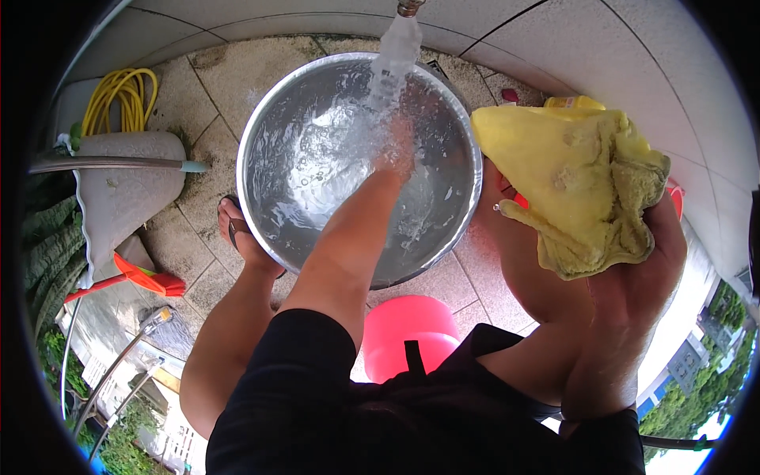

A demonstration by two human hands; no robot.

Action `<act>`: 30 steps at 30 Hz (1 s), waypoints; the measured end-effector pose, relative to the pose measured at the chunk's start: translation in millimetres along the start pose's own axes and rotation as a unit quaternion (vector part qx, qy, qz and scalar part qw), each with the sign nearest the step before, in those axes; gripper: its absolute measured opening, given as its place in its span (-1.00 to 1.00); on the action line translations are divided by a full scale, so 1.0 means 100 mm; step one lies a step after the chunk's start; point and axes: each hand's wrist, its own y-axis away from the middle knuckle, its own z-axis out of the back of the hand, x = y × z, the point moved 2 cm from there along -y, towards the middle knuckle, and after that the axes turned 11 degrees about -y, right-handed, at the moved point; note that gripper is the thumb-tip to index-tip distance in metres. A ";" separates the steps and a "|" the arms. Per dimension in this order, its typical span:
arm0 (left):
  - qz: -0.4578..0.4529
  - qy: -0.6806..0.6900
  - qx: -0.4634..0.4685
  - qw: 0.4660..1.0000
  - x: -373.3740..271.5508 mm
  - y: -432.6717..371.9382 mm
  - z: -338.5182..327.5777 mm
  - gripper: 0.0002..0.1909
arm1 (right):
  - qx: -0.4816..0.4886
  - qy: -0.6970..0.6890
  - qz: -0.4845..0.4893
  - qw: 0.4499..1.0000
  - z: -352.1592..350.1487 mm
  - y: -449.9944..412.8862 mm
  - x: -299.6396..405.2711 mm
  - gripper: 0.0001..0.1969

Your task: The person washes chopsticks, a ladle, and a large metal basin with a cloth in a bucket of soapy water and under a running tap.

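A large round metal basin (360,244) holds water, and a stream from a tap (409,7) pours into it near its far edge. My left hand (395,139) is in the basin beside the falling stream, blurred by water and splashes, so its fingers and anything in them cannot be made out. To the right of the basin, my right hand (665,228) grips a wet, folded yellow cloth (570,172) with dull, stained patches. Water drips from the cloth's lower left corner. Most of the fingers of that hand are hidden behind the cloth.
Behind my feet sits a pink plastic stool or tub (409,332). A coiled yellow hose (119,101), an orange broom (151,279) and a grey mop (169,332) are on the left. A yellow bottle (573,103) is near the wall, partly behind the cloth.
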 end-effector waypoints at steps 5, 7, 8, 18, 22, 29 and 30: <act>0.010 0.034 0.273 0.961 0.10 -0.13 0.31 -0.38 | -0.041 -0.019 0.021 0.999 0.00 0.00 0.00 -0.60; 0.010 0.039 0.337 0.941 0.15 -0.10 0.37 -0.39 | 0.006 -0.016 0.006 1.000 0.03 -0.03 0.00 -0.61; -0.038 0.005 0.255 0.966 0.14 -0.04 0.45 -0.40 | 0.006 -0.017 0.008 1.000 0.02 -0.04 0.00 -0.61; 0.043 0.069 0.308 0.948 0.05 1.25 -0.16 -0.43 | 0.044 -0.016 0.011 0.999 0.05 -0.02 -0.05 -0.65; 0.023 0.144 0.382 0.913 -0.08 1.44 -0.04 -0.38 | 0.102 0.009 0.034 0.994 0.14 -0.03 -0.04 -0.67; 0.185 0.229 0.419 0.859 -0.25 1.00 0.68 -0.16 | 0.091 0.017 0.047 0.995 0.11 0.01 -0.06 -0.68; 0.180 0.276 0.420 0.846 -0.25 1.03 0.59 -0.15 | 0.088 0.025 0.045 0.995 0.07 0.02 -0.07 -0.68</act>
